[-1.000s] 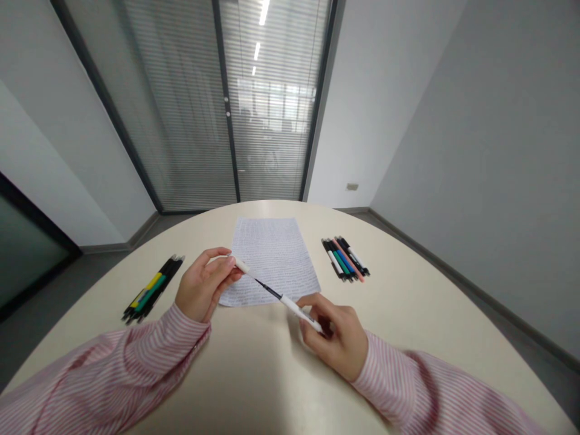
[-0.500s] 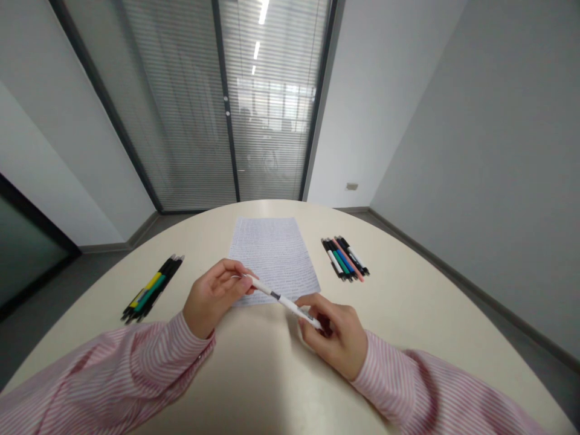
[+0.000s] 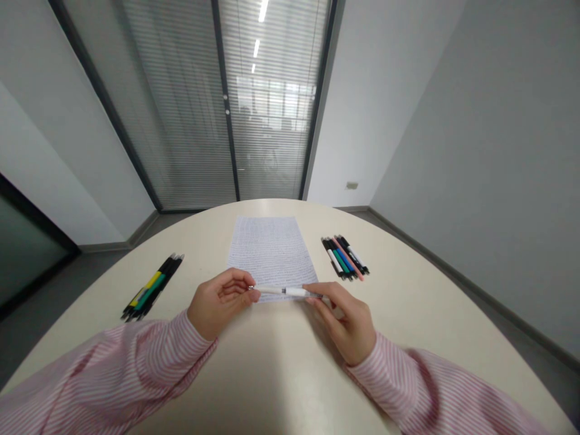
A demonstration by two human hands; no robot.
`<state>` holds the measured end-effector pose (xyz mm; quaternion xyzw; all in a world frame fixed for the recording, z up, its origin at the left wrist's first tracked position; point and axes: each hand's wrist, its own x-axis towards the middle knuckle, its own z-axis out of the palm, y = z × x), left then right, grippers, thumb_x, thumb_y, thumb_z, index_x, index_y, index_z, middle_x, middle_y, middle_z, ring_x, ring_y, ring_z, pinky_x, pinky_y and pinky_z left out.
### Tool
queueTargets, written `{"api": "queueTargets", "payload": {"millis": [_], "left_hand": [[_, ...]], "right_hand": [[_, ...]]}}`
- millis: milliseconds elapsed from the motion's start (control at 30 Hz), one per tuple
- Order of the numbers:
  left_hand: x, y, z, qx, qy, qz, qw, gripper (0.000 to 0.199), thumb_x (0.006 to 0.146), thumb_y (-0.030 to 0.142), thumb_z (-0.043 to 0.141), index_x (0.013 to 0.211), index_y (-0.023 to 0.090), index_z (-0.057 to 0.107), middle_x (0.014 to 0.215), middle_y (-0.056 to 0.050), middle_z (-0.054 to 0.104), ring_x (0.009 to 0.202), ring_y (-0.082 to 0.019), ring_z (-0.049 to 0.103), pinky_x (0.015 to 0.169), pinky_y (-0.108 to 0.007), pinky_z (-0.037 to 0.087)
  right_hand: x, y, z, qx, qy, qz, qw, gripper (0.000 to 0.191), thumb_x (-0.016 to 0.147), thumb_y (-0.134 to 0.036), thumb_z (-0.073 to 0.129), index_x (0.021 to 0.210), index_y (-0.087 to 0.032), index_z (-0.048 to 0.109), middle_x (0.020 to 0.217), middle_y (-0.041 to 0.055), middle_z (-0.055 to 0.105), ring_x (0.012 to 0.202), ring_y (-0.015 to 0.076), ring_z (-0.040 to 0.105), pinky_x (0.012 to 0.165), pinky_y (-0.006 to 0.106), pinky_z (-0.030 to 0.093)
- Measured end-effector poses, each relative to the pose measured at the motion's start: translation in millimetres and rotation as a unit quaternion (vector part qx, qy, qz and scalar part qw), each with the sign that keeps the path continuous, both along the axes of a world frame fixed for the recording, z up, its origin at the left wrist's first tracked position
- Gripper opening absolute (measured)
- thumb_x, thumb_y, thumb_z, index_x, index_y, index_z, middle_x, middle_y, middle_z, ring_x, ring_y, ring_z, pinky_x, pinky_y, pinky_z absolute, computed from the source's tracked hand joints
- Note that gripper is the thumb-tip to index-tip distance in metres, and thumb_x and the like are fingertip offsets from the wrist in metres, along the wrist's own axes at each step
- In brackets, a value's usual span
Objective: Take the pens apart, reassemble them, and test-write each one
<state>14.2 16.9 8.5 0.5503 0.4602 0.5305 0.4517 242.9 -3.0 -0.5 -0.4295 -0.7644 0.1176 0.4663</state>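
A white pen with a dark band at its middle lies nearly level between my two hands, over the near edge of a sheet of paper covered in lines of writing. My left hand pinches the pen's left end between thumb and fingers. At the right end, my right hand grips it with thumb and index finger, partly hiding that tip.
Several pens with black, yellow and green parts lie at the left of the round cream table. Another group of pens, black, white, green, blue and pink, lies right of the paper. Beyond stand a glass partition and walls.
The pen has turned from slanting down to the right to nearly level. My right hand has moved up and slightly right; my left hand has lowered a little.
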Motion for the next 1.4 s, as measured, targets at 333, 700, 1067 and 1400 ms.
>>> {"api": "queueTargets", "payload": {"millis": [333, 700, 1067, 1400], "left_hand": [[-1.1, -0.8, -1.2, 0.023, 0.018, 0.01, 1.0, 0.018, 0.06, 0.025, 0.076, 0.073, 0.016, 0.067, 0.068, -0.002, 0.067, 0.064, -0.013, 0.064, 0.065, -0.02, 0.055], [-0.4, -3.7, -0.5, 0.032, 0.029, -0.002, 0.999, 0.014, 0.06, 0.022, 0.075, 0.071, 0.016, 0.067, 0.069, -0.002, 0.067, 0.066, -0.014, 0.064, 0.068, -0.019, 0.055], [-0.9, -4.3, -1.2, 0.028, 0.034, -0.011, 0.999, 0.016, 0.061, 0.026, 0.075, 0.071, 0.016, 0.067, 0.07, -0.003, 0.067, 0.068, -0.016, 0.065, 0.069, -0.023, 0.056], [-0.1, -5.8, -0.2, 0.035, 0.015, -0.006, 0.999, 0.012, 0.06, 0.021, 0.076, 0.069, 0.018, 0.069, 0.068, -0.001, 0.068, 0.066, -0.014, 0.065, 0.068, -0.019, 0.055]], "right_hand": [[-1.7, -3.1, -0.3, -0.11, -0.014, 0.006, 0.994, 0.022, 0.094, -0.028, 0.036, 0.088, -0.019, 0.055, 0.063, -0.001, 0.056, 0.053, 0.0115, 0.051, 0.056, 0.023, 0.04], [-5.1, -3.4, 2.5, -0.085, -0.028, 0.057, 0.994, 0.017, 0.092, -0.026, 0.04, 0.083, -0.019, 0.052, 0.066, -0.0002, 0.053, 0.056, 0.0118, 0.048, 0.055, 0.023, 0.038], [-6.2, -2.5, 1.6, -0.075, -0.039, 0.07, 0.994, 0.026, 0.093, -0.027, 0.036, 0.074, -0.019, 0.052, 0.065, 0.0008, 0.052, 0.06, 0.0128, 0.05, 0.057, 0.024, 0.039], [-5.8, -1.7, 0.4, -0.08, -0.042, 0.075, 0.993, 0.016, 0.091, -0.027, 0.043, 0.081, -0.019, 0.053, 0.07, 0.0009, 0.053, 0.061, 0.0122, 0.049, 0.057, 0.023, 0.038]]}}
